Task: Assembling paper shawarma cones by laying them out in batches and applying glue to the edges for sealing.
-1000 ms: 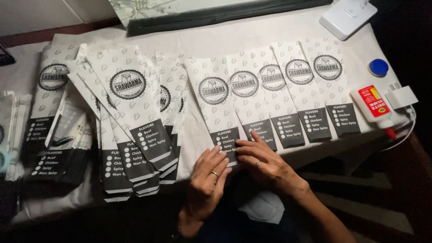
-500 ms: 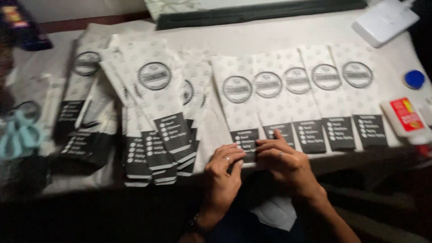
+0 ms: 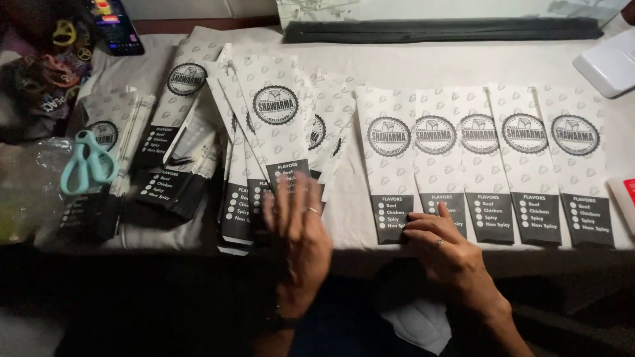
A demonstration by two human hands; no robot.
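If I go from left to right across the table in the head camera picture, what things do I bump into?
Teal scissors → messy pile of paper bags → left hand → right hand on the neat row of paper bags → white box.
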